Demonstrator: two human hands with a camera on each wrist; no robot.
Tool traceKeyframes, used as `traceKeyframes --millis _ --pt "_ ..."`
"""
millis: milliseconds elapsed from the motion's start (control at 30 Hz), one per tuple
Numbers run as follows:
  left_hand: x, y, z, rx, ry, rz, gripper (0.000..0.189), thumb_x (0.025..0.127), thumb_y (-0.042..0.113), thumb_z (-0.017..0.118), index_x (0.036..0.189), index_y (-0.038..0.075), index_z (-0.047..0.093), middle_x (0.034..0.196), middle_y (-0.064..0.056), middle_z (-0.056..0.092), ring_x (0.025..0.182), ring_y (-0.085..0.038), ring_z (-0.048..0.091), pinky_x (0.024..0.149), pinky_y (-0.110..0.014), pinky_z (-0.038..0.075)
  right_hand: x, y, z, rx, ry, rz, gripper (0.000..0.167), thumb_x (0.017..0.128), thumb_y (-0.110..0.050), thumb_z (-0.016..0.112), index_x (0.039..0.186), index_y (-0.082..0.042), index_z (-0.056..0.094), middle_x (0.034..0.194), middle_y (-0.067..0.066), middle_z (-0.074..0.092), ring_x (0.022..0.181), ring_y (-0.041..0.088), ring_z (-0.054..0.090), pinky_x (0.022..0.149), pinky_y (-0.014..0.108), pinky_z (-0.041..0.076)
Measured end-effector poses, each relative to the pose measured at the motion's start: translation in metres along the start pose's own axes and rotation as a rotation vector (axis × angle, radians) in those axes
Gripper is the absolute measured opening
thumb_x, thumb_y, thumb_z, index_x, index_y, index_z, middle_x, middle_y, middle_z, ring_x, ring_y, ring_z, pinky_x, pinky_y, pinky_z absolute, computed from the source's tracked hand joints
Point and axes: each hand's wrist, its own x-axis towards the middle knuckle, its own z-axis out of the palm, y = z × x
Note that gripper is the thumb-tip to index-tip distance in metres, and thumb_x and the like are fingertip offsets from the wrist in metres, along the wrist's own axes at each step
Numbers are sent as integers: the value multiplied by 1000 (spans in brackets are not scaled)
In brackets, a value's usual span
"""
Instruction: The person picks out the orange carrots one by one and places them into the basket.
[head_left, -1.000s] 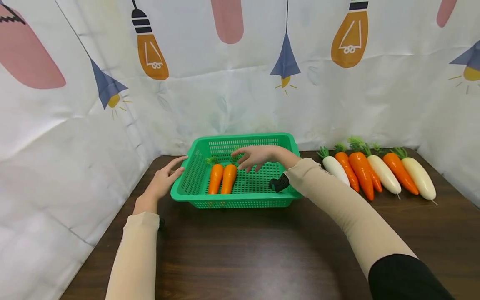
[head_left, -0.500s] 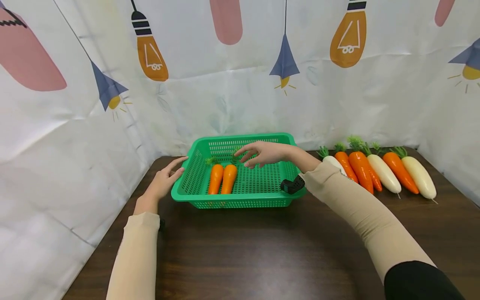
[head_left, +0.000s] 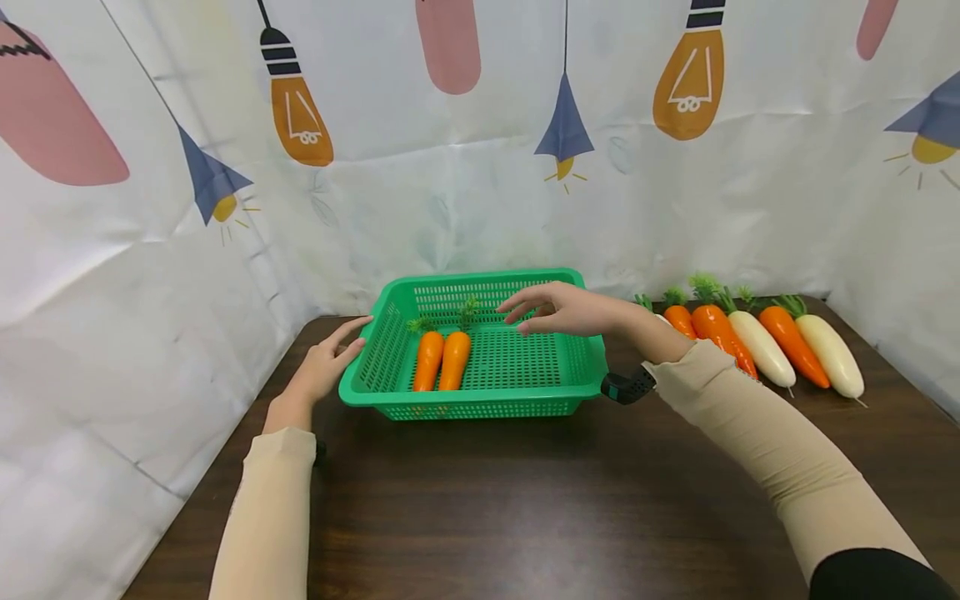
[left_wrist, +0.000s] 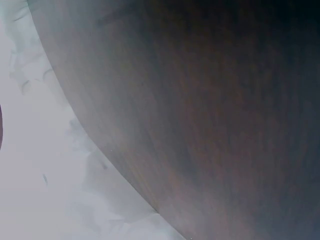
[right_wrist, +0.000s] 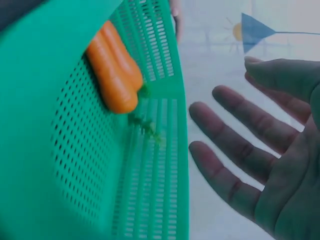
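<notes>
Two orange carrots (head_left: pixel 441 360) with green tops lie side by side in the left part of a green plastic basket (head_left: pixel 465 398). My left hand (head_left: pixel 327 364) rests at the basket's left rim, fingers spread along the edge. Above the right half of the basket hovers my right hand (head_left: pixel 561 308), its fingers loosely extended and holding nothing. The right wrist view shows that hand (right_wrist: pixel 255 145) with spread fingers beside the basket wall (right_wrist: pixel 170 150), and the carrots (right_wrist: pixel 114 70) inside. In the left wrist view only tabletop and cloth appear; the hand is out of that picture.
At the back right of the dark wooden table (head_left: pixel 480 500), several carrots (head_left: pixel 795 346) and white radishes (head_left: pixel 831 354) lie in a row, partly hidden by my right forearm. A white printed curtain (head_left: pixel 480 208) hangs behind and along the left side.
My right hand has moved right and slightly up over the basket, away from the carrots, its forearm now covering part of the vegetable row. The left hand stays at the rim.
</notes>
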Motion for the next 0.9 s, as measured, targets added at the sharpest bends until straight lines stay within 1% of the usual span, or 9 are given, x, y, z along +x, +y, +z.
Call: traceKeyframes --millis 133,300,433,567,667,767,900 --pt "0 -1 0 -2 -2 1 55 111 39 45 162 20 35 130 -33 61 111 -45 65 79 -51 48 -15 4 -2 -28 39 -23 41 105 -10 60 145 -3 55 140 14 61 123 30 61 102 45 48" --pt "0 -2 0 1 -1 10 55 111 39 45 162 20 35 137 -33 57 116 -47 62 82 -54 47 -34 10 -5 -103 110 -35 36 106 -12 60 141 -5 60 136 10 64 123 29 62 103 50 47" --pt "1 -2 0 2 -3 9 55 111 40 45 162 20 35 140 -33 54 119 -48 60 85 -59 47 -49 15 -7 -124 152 -17 33 106 -13 59 139 -6 62 134 8 65 120 27 64 100 51 48" --pt "1 -2 0 -3 -6 4 56 111 40 45 162 20 35 142 -33 52 120 -48 59 88 -63 46 -62 19 -11 -135 184 12 32 106 -15 59 137 -9 64 134 7 66 117 24 64 96 48 50" --pt "1 -2 0 -8 -5 4 55 111 40 45 162 21 35 142 -33 52 120 -49 59 90 -65 46 -74 22 -14 -151 198 34 33 106 -15 60 138 -9 63 135 9 65 117 24 64 94 47 51" --pt "1 -1 0 -9 -5 6 55 111 40 45 162 21 35 143 -33 51 121 -49 59 90 -65 46 -86 25 -18 -178 217 55 36 106 -14 60 141 -6 60 137 13 64 116 26 65 94 48 52" --pt "0 0 -1 -7 -4 3 55 111 40 44 162 21 35 142 -34 52 119 -49 60 87 -63 47 -101 26 -22 -242 269 96 38 106 -14 61 143 -6 59 134 13 66 114 28 65 92 49 52"
